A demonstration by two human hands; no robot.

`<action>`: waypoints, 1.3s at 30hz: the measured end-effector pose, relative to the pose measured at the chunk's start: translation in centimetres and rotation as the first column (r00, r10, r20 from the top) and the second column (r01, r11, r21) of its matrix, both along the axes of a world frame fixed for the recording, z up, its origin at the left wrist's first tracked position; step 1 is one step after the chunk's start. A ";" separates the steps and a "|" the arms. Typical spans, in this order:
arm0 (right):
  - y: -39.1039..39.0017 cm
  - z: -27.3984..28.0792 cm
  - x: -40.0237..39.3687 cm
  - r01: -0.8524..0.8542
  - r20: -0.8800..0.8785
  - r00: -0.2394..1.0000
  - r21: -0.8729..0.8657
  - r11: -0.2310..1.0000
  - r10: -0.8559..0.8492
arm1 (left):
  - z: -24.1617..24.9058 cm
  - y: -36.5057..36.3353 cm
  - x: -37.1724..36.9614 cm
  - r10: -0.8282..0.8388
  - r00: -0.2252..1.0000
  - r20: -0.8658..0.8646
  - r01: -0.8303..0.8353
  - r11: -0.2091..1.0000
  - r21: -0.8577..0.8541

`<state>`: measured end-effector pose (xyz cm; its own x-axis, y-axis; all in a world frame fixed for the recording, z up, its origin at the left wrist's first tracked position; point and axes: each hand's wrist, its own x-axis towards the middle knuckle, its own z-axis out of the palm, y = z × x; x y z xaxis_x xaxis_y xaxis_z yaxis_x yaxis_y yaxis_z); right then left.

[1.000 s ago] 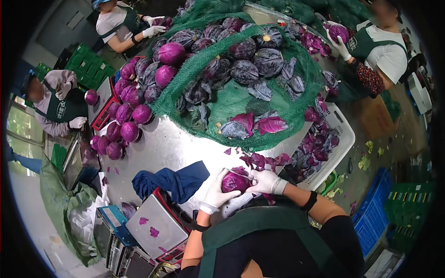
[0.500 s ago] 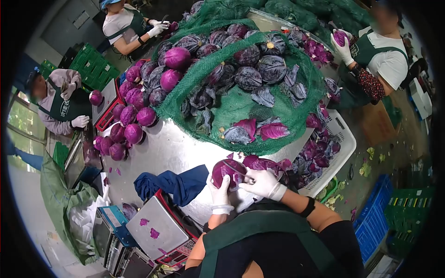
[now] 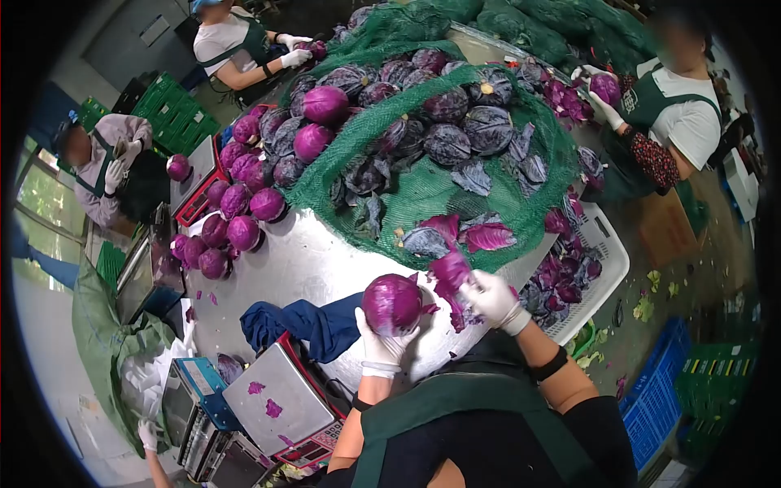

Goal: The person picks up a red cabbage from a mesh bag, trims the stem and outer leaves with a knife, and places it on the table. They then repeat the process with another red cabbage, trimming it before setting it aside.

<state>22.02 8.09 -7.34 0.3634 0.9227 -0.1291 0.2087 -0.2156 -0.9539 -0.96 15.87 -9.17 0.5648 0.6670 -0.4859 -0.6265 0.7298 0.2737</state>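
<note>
My left hand [image 3: 384, 348], in a white glove, holds a shiny purple cabbage [image 3: 392, 305] from below and from its left side. My gloved right hand [image 3: 495, 302] is to the right of that cabbage, its fingers closed on loose purple leaves [image 3: 451, 278], which look blurred. No knife can be made out in the right hand. Behind both hands a green mesh bag [image 3: 390, 195] lies open, with dark cabbages [image 3: 447, 144] and torn leaves [image 3: 490, 237] on it.
Peeled cabbages [image 3: 242, 233] lie at the left on the metal table [image 3: 285, 252]. Blue cloth [image 3: 313, 327] and a scale [image 3: 277, 398] are left of my hands. A white crate [image 3: 612, 260] of leaves stands right. Co-workers stand at left [image 3: 106, 163], back [image 3: 232, 41] and right [image 3: 679, 106].
My right hand has moved off the cabbage to the right and now has leaves; the knife is no longer visible. The cabbage sits more upright in my left hand. A gloved hand has appeared at lower left.
</note>
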 end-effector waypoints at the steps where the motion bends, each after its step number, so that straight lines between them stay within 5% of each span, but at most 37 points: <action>1: 0.3 0.1 0.9 0.064 0.043 0.997 -0.034 0.997 -0.063 | -0.5 0.1 -0.5 -0.059 0.980 0.188 0.077 0.993 -0.091; 2: -0.1 0.7 1.6 0.068 0.583 0.812 -0.049 0.996 -0.027 | -1.0 0.2 -0.9 -0.099 0.922 0.374 0.170 0.972 -0.162; 3: -0.4 1.5 1.5 0.013 0.583 0.812 -0.044 0.999 0.015 | -0.3 0.5 -0.2 -0.126 0.785 0.606 0.285 0.943 -0.173; 5: -0.2 0.9 -0.2 -0.105 0.017 0.994 0.110 0.988 0.103 | -1.2 0.1 -0.3 -0.225 0.818 0.529 0.342 0.930 -0.134; 6: 0.0 2.8 -1.1 -0.169 -0.399 0.907 -0.052 0.984 0.135 | -0.2 0.0 0.1 -0.224 0.819 0.528 0.341 0.930 -0.134; 7: 0.4 3.6 -2.1 -0.178 -0.561 0.814 0.004 0.984 0.149 | 0.9 -0.2 0.6 -0.210 0.941 0.266 0.226 0.974 -0.032; 8: 0.8 3.1 -2.9 -0.197 -0.534 0.832 -0.033 0.980 0.149 | 1.6 -0.3 1.0 -0.139 0.990 -0.010 0.139 0.985 0.101; 9: 1.2 2.9 -3.5 -0.215 -0.504 0.850 -0.070 0.974 0.152 | 1.3 -0.4 1.1 -0.187 0.973 -0.137 0.219 0.936 0.277; 11: 1.8 2.8 -3.2 -0.228 -0.410 0.901 -0.164 0.960 0.144 | 0.1 -0.5 0.8 -0.215 0.976 0.024 0.206 0.957 0.202; 13: 2.1 1.5 -2.4 -0.280 -0.524 0.833 -0.126 0.952 0.176 | -0.2 -0.9 0.0 -0.250 0.966 0.061 0.241 0.962 0.129; 15: 2.1 2.0 -2.5 -0.284 -0.475 0.859 -0.128 0.950 0.192 | 0.5 -1.2 -0.1 -0.278 0.956 0.096 0.273 0.960 0.056; 16: 2.1 2.0 -2.8 -0.256 -0.073 0.965 -0.027 0.966 0.254 | 1.0 -1.4 0.5 -0.218 0.968 0.123 0.215 0.976 0.035; 17: 2.0 2.2 -3.1 -0.268 0.345 0.911 0.078 0.960 0.226 | 1.2 -1.4 1.1 -0.156 0.976 0.151 0.155 0.988 0.013; 18: 1.9 4.0 -4.2 -0.226 0.444 0.887 0.173 0.959 0.129 | 1.2 -1.2 1.4 -0.110 0.971 0.213 0.124 0.991 -0.055; 19: 1.7 4.4 -4.7 -0.252 0.543 0.824 0.092 0.963 0.164 | 0.9 -1.0 1.6 -0.055 0.957 0.285 0.079 0.994 -0.076; 21: 1.8 8.3 -6.0 -0.277 0.469 0.814 -0.206 0.939 0.343 | 3.2 -1.0 2.9 0.042 0.968 0.247 -0.025 0.997 -0.072; 27: 2.7 4.7 -6.7 -0.305 0.689 0.679 -0.046 0.951 0.251 | 2.9 -1.4 3.0 0.047 0.946 0.321 0.003 0.988 -0.154; 37: 3.3 3.7 -5.4 -0.305 0.708 0.668 -0.019 0.952 0.228 | 1.3 -2.0 2.7 0.053 0.998 0.021 -0.051 0.994 -0.098; 39: 3.5 3.2 -4.7 -0.373 0.752 0.653 0.225 0.900 0.083 | 1.0 -1.9 2.2 0.002 0.984 0.177 0.019 0.993 -0.115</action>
